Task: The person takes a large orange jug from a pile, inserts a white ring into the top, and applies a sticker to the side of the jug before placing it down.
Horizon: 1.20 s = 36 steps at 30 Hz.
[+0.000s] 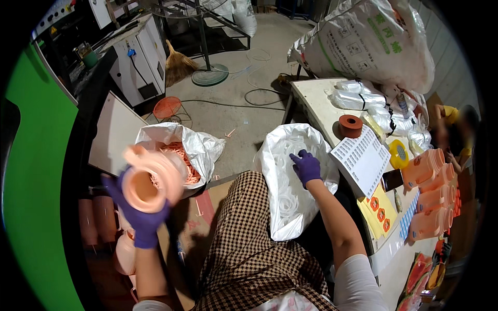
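My left hand (141, 213), in a purple glove, is wrapped round a peach plastic jug (173, 173) whose round open mouth faces me; motion blurs it slightly. In a purple glove too, my right hand (307, 167) is over an open white sack (282, 231) with its fingers apart. Clear plastic rings (289, 202) fill that sack, and the fingertips are close to them; contact is hard to make out. Behind the jug stands a second white sack (208, 151) holding thin peach plastic scraps (191, 165).
On the right, a table (317, 98) carries a brown tape roll (350, 126), a printed sheet (361, 159), yellow sticker sheets (377, 215) and several peach jugs (426, 199). A green machine panel (39, 171) borders the left. More peach containers (105, 217) lie below my left hand. Another person (454, 129) is at far right.
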### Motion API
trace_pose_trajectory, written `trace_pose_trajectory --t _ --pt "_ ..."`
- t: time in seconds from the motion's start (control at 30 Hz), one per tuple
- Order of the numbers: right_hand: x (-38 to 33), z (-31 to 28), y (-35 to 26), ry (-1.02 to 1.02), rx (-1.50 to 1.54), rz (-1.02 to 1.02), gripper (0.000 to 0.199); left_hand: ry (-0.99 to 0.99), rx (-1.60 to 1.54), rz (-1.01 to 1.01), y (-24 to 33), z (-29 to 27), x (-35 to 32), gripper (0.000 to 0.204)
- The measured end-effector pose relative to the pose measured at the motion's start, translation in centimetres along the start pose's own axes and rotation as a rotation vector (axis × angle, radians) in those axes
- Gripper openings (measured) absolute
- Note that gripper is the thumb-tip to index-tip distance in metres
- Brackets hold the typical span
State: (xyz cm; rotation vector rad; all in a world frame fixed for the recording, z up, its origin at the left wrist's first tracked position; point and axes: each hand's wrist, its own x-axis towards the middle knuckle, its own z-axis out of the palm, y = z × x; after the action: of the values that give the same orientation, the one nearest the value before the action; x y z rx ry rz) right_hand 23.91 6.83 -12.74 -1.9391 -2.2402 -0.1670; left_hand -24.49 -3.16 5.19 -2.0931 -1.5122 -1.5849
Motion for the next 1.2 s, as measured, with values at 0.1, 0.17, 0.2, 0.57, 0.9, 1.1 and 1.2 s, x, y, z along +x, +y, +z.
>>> trace_pose_trajectory --t 0.1,0.17,0.2,0.57,0.9,1.1,1.2 --pt "1.1 1.5 -0.8 0.007 -0.163 -0.046 0.035 -0.256 -0.048 -0.151 3.2 2.0 -6.0 0.085" --pt "0.7 1.8 -0.5 0.08 -0.28 -0.095 0.027 -0.267 -0.313 -0.411 5.2 3.5 -8.4 0.071" --pt "0.2 1.4 -0.1 0.073 -0.279 -0.094 0.027 -0.222 -0.517 -0.603 7.2 3.8 -8.5 0.065" --pt "-4.5 -4.8 -0.8 -0.348 -0.032 0.319 0.033 -0.454 -0.111 -0.073 5.7 3.9 -8.1 0.064" --pt "-9.3 -4.3 -3.7 -0.284 0.194 0.131 0.027 -0.451 -0.076 -0.064 5.4 4.6 -8.9 0.087" --pt "-7.7 -7.4 -1.3 0.268 0.179 0.018 0.013 -0.439 -0.084 -0.067 5.4 4.7 -8.3 0.073" --pt "-7.1 -12.7 -3.7 0.277 0.529 0.089 0.025 -0.446 -0.027 -0.079 5.0 4.2 -8.4 0.086"
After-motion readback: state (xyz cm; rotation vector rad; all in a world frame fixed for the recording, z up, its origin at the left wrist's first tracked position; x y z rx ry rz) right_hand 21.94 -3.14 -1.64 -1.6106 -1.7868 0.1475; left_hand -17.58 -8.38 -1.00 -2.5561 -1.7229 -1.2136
